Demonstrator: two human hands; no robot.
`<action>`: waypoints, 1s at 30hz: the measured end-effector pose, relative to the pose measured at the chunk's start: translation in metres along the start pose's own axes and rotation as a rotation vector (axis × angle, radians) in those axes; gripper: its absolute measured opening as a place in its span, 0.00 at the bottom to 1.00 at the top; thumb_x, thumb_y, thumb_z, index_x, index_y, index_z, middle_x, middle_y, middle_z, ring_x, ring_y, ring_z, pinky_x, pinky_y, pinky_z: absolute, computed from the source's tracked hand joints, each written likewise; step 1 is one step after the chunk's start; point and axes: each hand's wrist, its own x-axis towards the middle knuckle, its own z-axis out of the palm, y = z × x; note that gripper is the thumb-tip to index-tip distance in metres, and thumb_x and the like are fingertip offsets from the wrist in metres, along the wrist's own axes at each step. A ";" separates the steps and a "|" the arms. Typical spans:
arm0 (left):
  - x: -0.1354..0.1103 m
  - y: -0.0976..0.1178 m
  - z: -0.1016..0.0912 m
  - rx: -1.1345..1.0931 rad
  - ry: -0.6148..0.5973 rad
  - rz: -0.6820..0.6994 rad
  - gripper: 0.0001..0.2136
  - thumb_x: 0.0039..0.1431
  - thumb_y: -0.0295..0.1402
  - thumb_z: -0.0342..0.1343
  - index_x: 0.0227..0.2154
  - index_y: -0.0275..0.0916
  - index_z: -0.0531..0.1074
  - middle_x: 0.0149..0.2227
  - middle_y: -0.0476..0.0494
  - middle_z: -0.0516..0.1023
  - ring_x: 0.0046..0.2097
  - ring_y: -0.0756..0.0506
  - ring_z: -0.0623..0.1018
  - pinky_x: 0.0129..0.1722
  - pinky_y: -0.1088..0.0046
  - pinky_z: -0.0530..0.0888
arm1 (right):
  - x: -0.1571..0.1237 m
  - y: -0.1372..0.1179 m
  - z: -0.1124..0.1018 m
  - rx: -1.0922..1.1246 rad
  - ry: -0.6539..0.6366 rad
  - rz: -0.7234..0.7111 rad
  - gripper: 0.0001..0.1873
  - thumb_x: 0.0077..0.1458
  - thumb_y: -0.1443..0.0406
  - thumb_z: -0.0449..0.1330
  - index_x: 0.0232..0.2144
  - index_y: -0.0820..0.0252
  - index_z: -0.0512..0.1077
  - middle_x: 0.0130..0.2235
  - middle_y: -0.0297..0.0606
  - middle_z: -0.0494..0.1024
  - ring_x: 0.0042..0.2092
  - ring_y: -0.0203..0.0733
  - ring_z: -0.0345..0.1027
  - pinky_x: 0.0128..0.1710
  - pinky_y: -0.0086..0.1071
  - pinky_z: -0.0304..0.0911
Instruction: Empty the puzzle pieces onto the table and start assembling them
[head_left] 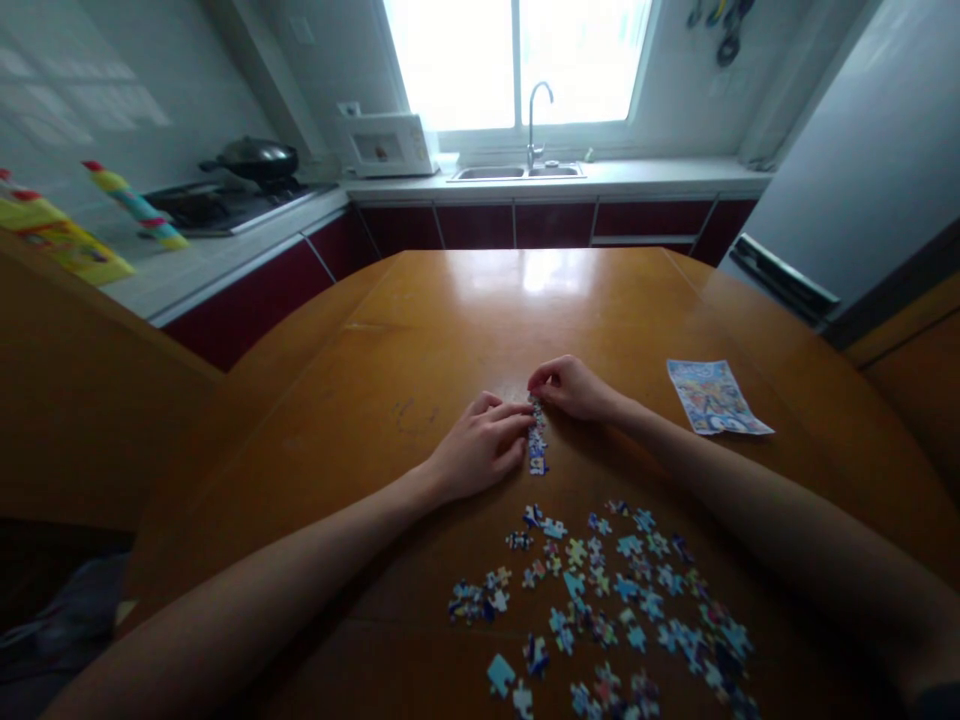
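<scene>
A short column of joined puzzle pieces (537, 450) lies on the wooden table (420, 330). My left hand (480, 447) rests beside its left edge, fingers curled and pressing against the strip. My right hand (571, 388) is at the strip's top end, fingers pinched together on a piece there. Nearer to me, several loose puzzle pieces (600, 590) are scattered over the tabletop, some face down.
A printed picture sheet (715, 397) lies on the table to the right. Behind the table runs a kitchen counter with a sink and tap (529, 165), a white microwave (386, 145), a stove with a wok (251, 160), and bottles (135, 205) at left.
</scene>
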 end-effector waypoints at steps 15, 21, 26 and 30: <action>0.001 -0.002 0.003 0.006 0.009 0.011 0.16 0.65 0.29 0.53 0.53 0.45 0.74 0.58 0.49 0.75 0.50 0.42 0.68 0.57 0.58 0.68 | 0.005 -0.005 -0.002 0.033 -0.049 0.041 0.08 0.52 0.72 0.60 0.29 0.67 0.81 0.27 0.39 0.80 0.29 0.35 0.67 0.30 0.28 0.61; 0.001 0.000 0.000 -0.003 -0.002 0.008 0.15 0.65 0.30 0.52 0.53 0.45 0.74 0.57 0.49 0.75 0.50 0.42 0.68 0.56 0.58 0.68 | 0.003 -0.002 0.001 -0.043 -0.044 0.023 0.08 0.53 0.72 0.61 0.29 0.63 0.81 0.28 0.37 0.79 0.29 0.35 0.66 0.31 0.28 0.59; 0.000 0.001 0.001 -0.005 -0.003 -0.005 0.15 0.66 0.30 0.52 0.53 0.46 0.74 0.57 0.49 0.75 0.50 0.42 0.68 0.56 0.58 0.68 | -0.002 -0.001 0.004 -0.198 0.036 -0.066 0.05 0.53 0.70 0.62 0.29 0.60 0.80 0.35 0.39 0.77 0.34 0.36 0.67 0.35 0.30 0.59; 0.000 0.000 0.002 0.000 -0.002 0.000 0.16 0.65 0.30 0.52 0.53 0.47 0.74 0.57 0.49 0.75 0.51 0.42 0.69 0.56 0.57 0.68 | -0.002 -0.001 0.006 -0.149 0.057 0.000 0.03 0.52 0.69 0.63 0.31 0.60 0.78 0.31 0.37 0.77 0.30 0.35 0.65 0.31 0.29 0.57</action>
